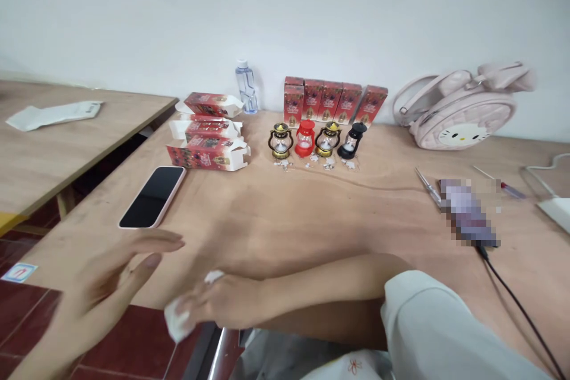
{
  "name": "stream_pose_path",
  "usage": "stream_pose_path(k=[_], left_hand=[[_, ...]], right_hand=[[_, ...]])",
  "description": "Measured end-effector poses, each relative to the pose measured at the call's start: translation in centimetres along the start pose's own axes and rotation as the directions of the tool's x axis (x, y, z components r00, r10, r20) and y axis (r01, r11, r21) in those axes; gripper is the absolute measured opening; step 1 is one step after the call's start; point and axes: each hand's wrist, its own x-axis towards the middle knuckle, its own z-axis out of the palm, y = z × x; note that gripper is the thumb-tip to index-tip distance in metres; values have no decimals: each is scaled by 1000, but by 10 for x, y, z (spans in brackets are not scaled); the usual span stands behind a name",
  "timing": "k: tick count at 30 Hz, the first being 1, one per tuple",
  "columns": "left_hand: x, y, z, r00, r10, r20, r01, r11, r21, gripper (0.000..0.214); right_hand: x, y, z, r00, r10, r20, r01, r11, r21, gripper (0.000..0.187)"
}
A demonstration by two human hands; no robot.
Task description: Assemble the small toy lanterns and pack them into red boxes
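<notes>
My right hand (pixel 229 303) reaches across to the table's front edge, its fingers closed on a crumpled white tissue (pixel 179 322). Part of the tissue shows above the knuckles too. My left hand (pixel 118 276) hovers at the left, thumb and fingers apart, with nothing in it; motion blurs it somewhat. Just beyond its fingers lies a phone (pixel 154 197) with a dark screen. Farther back stand several small lanterns: a bronze one (pixel 280 141), a red one (pixel 305 139), another bronze one (pixel 327 140) and a black one (pixel 352 141). Small metal rings with white tags lie before them.
Three red boxes with open flaps (pixel 207 153) lie behind the phone. A water bottle (pixel 246 88) and several upright red boxes (pixel 329 101) stand near the wall. At right are a pink bag (pixel 467 110), a cabled phone (pixel 467 214) and a screwdriver (pixel 512 190).
</notes>
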Motion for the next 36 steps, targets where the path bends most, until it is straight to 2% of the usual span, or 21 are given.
stream_pose_path(k=[2,5,6,9,11,12,14,16,18,20,21,22,24,26,29,31,32,33,34,35,36], left_hand=[[14,12,9,992,-16,122,30,993,-117,26],[28,19,19,989,5,147,21,984,-176,24],[31,20,21,991,6,137,19,984,-180,24],[36,21,25,992,8,127,17,981,-193,23],[40,22,28,988,37,151,-3,977,-214,24],[42,23,29,986,50,159,-12,974,-227,25],[47,24,30,985,67,162,-27,970,-242,25],[53,27,28,983,105,149,-67,969,-239,23],[59,31,25,977,174,123,-143,963,-227,21],[64,36,20,966,238,103,-213,955,-207,20],[65,38,18,962,256,100,-234,953,-191,20],[66,40,15,959,264,102,-245,954,-172,20],[64,40,10,960,259,111,-243,960,-136,21],[60,37,5,967,227,120,-215,971,-102,22],[53,31,0,978,154,141,-148,988,-54,25],[50,29,-1,980,129,153,-124,991,-45,26],[49,28,-1,979,133,155,-126,991,-51,26],[47,28,0,977,141,158,-133,989,-62,26],[47,27,1,975,146,165,-136,988,-73,26],[46,27,3,973,152,173,-139,987,-85,25],[45,26,6,971,158,179,-142,985,-99,25]], right_hand=[[-18,4,-9,1000,-31,-1,31,999,43,34],[-64,53,-44,960,213,-183,-210,977,32,35],[-81,73,-57,924,300,-239,-302,953,26,42],[-116,114,-81,693,602,-397,-643,765,37,58],[-118,111,-75,625,662,-414,-720,694,23,62],[-113,100,-66,646,654,-395,-713,701,-4,61],[-91,66,-40,766,554,-326,-608,789,-89,52],[-61,25,-10,905,349,-245,-402,890,-217,40],[-32,-12,13,990,51,-135,-92,941,-324,37],[-11,-36,23,986,-163,19,160,933,-322,31],[-6,-41,23,978,-205,42,208,927,-312,31],[-5,-41,18,978,-205,24,203,931,-303,32],[-19,-28,1,988,-70,-136,32,964,-265,32],[-53,-2,-21,922,209,-326,-259,958,-120,35],[-125,37,-47,784,435,-443,-502,864,-39,55],[-164,47,-50,649,560,-515,-644,765,20,61],[-176,46,-47,539,631,-557,-723,686,77,59],[-181,41,-41,482,670,-564,-758,642,115,57],[-179,34,-33,459,687,-563,-768,625,137,55],[-171,24,-23,487,683,-544,-753,644,134,53],[-157,14,-14,558,652,-513,-711,695,109,51]])
